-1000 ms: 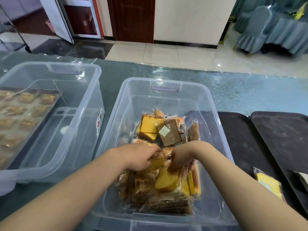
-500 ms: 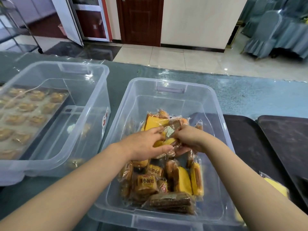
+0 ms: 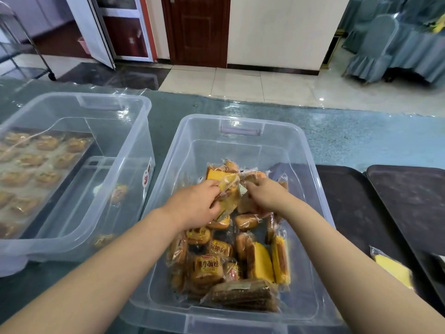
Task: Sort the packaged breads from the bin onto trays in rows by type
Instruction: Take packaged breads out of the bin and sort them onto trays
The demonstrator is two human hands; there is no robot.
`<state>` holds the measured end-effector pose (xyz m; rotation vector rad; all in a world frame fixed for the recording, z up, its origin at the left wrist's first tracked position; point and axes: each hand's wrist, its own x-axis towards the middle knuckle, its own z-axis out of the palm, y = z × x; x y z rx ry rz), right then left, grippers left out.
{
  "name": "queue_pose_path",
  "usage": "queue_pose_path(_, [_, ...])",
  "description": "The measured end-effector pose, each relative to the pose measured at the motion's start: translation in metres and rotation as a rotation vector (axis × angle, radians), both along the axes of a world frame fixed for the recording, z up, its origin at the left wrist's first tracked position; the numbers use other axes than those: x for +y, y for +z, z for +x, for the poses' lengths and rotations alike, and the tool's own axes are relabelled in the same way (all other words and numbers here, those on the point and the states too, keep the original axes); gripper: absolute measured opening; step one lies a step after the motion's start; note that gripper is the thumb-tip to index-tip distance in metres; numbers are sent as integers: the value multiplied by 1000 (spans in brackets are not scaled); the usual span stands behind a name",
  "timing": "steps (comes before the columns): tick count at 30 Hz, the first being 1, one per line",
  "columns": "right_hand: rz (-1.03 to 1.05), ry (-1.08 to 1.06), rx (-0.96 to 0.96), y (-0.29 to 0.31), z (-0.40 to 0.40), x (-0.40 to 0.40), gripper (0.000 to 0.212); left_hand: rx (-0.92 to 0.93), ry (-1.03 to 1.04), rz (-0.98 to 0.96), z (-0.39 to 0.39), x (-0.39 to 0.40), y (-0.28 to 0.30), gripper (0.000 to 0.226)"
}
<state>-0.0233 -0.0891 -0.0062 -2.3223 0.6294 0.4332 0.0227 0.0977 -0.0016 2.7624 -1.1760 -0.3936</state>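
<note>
Pinched in the left hand point(image 3: 195, 206) was a yellow cake packet point(image 3: 227, 189), over the far half of the bin point(image 3: 243, 127); the right hand point(image 3: 261, 192) was closed on a neighbouring packet point(image 3: 255, 175). Slick wrappers could slip, or types be mixed in one grab.

Bright, even daylight; glare on the table's plastic cover point(image 3: 231, 102); wide-angle bending at edges; focus slightly soft

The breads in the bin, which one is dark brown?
The flat packaged brown bread lying at the near end of the clear bin. The other packs are yellow or golden.
</note>
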Motion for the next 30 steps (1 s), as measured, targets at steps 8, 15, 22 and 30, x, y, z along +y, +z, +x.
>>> queue_pose_path(8, [-569, 340, 363, -25, -11, -7, 32, 12, 59, -34, 6, 3, 1, 41])
queue_pose_path(15, [-679, 556, 552, -37, -23, 7, 32, 22, 42, -39, 4, 4, 1, 41])
queue_pose_path(22, [-708, 555, 527, -40, -24, 9, 35, 11, 52, -42, 4, 5, -1, 38])
queue_pose_path(30, [-572, 743, 345, -38, -22, 18, 34, 31, 106, -99, 10, 6, 0, 37])
